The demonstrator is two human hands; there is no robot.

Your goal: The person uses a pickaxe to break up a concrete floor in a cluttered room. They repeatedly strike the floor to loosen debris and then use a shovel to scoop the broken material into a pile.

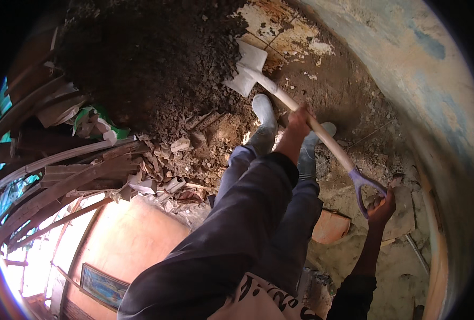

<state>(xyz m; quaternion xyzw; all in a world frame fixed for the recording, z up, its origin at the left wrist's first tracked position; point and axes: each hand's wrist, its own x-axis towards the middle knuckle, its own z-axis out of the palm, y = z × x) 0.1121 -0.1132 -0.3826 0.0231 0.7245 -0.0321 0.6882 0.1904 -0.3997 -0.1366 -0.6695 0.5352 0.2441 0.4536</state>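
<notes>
Both my hands grip one shovel (331,144), which slants from the upper middle of the view down to the right. My left hand (300,118) is wrapped round its pale wooden shaft, about midway along. At the upper end my right hand (382,207) closes on the purple D-shaped grip (360,181). The whitish square blade (252,63) rests at the edge of a dark heap of soil and rubble (157,69), with no load visible on it. Just below the blade is one of my grey boots (264,110).
Splintered boards (82,170) and a green-and-white crumpled sheet (99,124) lie left of the heap. Stained floor tiles (271,26) show beyond the blade. A plastered wall (407,58) curves along the right. A broken orange slab (331,226) lies near my legs.
</notes>
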